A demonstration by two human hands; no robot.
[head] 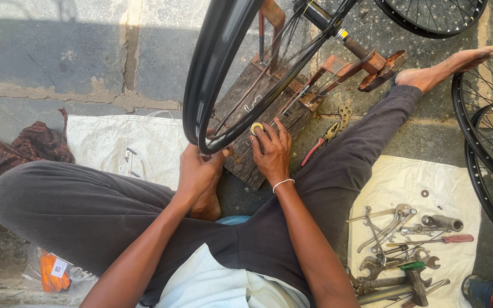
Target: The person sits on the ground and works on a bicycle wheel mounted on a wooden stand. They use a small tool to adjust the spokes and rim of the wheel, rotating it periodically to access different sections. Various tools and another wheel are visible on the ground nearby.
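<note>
A glossy black bicycle rim (212,85) stood upright in a rusty stand on a weathered wooden block (258,122); the left hand (199,171) curled round its lower edge; the right hand (271,151) pinched a small yellowish ring (257,128) against the planks.

A wheel rim (212,80) is standing on a wooden block (263,114) between the legs. Pliers (322,142) are lying just right of the block. Wrenches (395,239) and what seems a hammer (415,279) are resting on the right cloth (406,182).
</note>
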